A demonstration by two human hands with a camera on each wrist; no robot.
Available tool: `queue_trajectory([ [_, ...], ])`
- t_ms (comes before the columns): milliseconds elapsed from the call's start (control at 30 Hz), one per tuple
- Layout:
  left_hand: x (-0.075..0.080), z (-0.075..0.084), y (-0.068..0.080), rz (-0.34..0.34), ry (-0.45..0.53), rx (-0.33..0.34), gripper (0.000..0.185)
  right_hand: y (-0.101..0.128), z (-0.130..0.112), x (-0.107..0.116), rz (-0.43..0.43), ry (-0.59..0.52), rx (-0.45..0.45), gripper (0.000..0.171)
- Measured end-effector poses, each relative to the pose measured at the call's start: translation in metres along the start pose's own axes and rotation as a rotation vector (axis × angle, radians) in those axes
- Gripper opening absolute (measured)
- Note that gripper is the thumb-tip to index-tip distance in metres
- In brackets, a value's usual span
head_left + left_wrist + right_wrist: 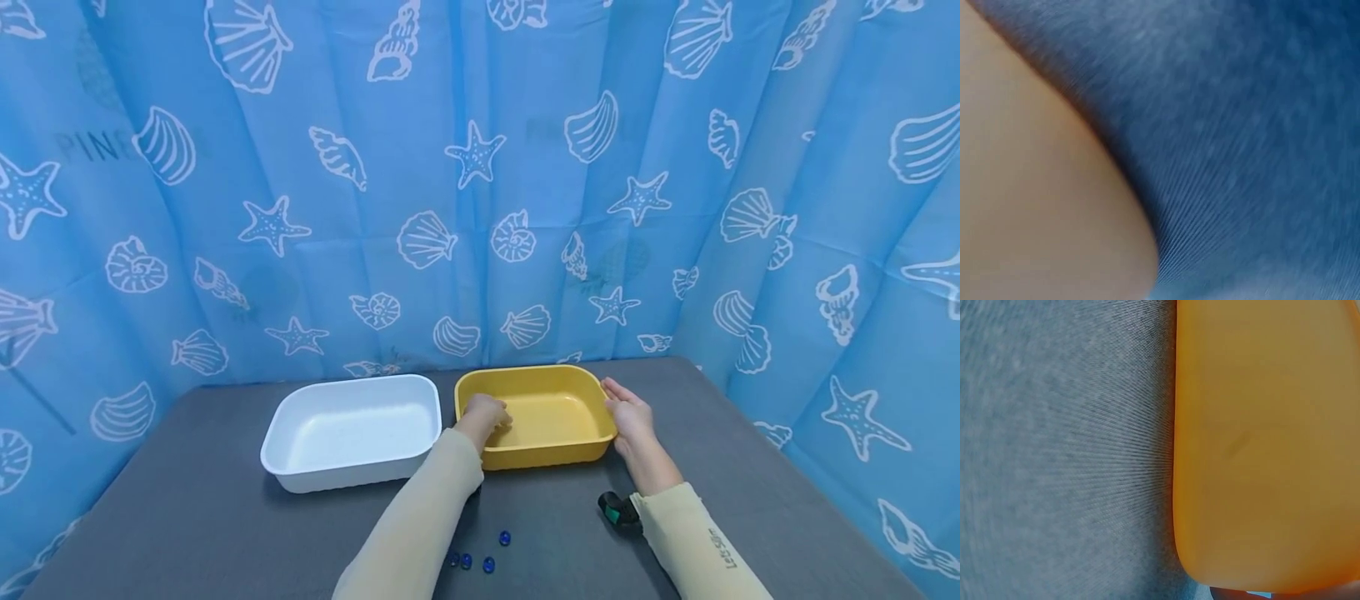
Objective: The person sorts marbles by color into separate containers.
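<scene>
The grey bench [225, 517] runs wide between blue shell-print curtains [480, 183], with bare surface to the right and front. The white tray [352, 433] lies just left of the yellow tray [555, 454], their long axes side to side. The left hand [483, 419] curls over the yellow tray's near-left rim; the right hand [630, 417], fingers straight, presses its right wall. Blue beads [480, 554] lie near the left sleeve.

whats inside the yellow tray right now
In the head view the yellow tray shows a bare yellow floor. The left hand curls over its near-left rim and reaches in, so the corner beneath it is hidden. The right hand rests against the outer right side.
</scene>
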State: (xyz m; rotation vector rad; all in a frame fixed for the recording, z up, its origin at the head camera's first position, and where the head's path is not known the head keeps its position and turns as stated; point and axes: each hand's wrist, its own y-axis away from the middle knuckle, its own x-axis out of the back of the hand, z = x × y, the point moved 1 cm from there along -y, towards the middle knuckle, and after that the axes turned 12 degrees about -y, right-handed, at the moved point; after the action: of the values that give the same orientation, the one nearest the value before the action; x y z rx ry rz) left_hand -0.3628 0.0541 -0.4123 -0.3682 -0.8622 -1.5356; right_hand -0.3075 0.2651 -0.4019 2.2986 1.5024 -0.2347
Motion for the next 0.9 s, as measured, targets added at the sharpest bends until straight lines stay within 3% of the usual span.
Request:
queue_trajectory([
  [133, 0.008, 0.001, 0.004, -0.019, 0.252, -0.067, 0.03, 0.001, 0.0, -0.001, 0.004, 0.01, 0.001, 0.048],
  [233, 0.017, 0.005, 0.01, -0.028, 0.315, -0.116, 0.032, 0.002, 0.0, -0.001, 0.01, 0.022, 0.003, 0.048],
  [367, 0.032, 0.007, 0.024, -0.074, 0.282, -0.185, 0.034, 0.001, 0.001, 0.0, 0.006, 0.036, 0.006, 0.048],
  [533, 0.052, -0.007, 0.045, -0.122, 0.23, -0.274, 0.034, 0.002, 0.003, 0.0, -0.015, 0.033, 0.01, 0.047],
  [900, 0.073, -0.042, 0.074, -0.127, 0.208, -0.286, 0.03, 0.001, 0.002, 0.001, -0.017, 0.044, 0.025, 0.048],
])
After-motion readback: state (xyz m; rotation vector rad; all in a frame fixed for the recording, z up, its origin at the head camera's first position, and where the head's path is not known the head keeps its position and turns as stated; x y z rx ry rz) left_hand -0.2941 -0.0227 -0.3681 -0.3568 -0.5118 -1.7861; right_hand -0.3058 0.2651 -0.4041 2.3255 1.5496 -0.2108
